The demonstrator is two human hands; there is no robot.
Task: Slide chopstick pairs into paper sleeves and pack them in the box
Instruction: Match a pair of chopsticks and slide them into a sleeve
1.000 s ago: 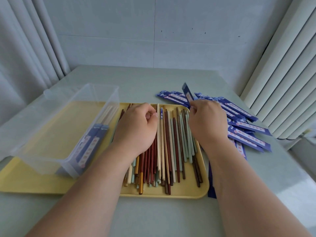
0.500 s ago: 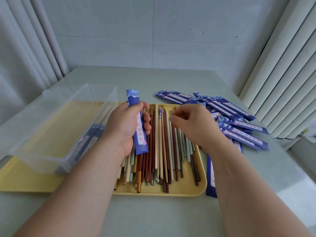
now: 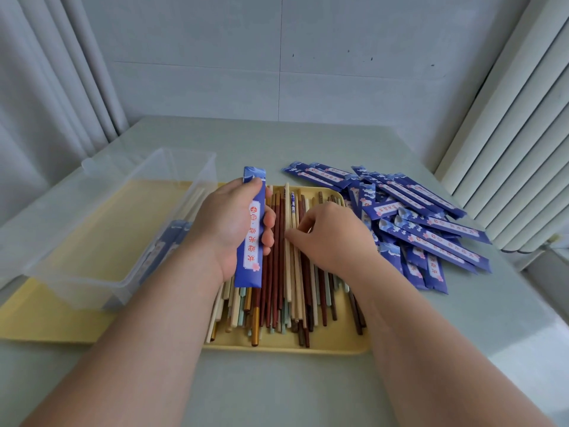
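Observation:
My left hand (image 3: 229, 229) grips a blue paper sleeve (image 3: 253, 232) with a white label, held lengthwise above the chopsticks. My right hand (image 3: 331, 238) lies on the pile of loose chopsticks (image 3: 286, 291), its fingertips curled and pinching at a pale chopstick near the middle. The chopsticks are brown, cream, mint and gold and lie side by side on a yellow tray (image 3: 292, 346). A clear plastic box (image 3: 101, 217) stands on the tray's left part; a few sleeved pairs (image 3: 163, 248) lie inside it.
A heap of empty blue sleeves (image 3: 425, 223) is spread on the grey table to the right of the tray. Curtains hang at the left, and a ribbed white panel stands at the right. Bare table lies in front of the tray.
A second ago my right hand held a sleeve by the heap. The sleeve passed to my left hand, and my right hand came down onto the chopsticks, fingertips now pinching one.

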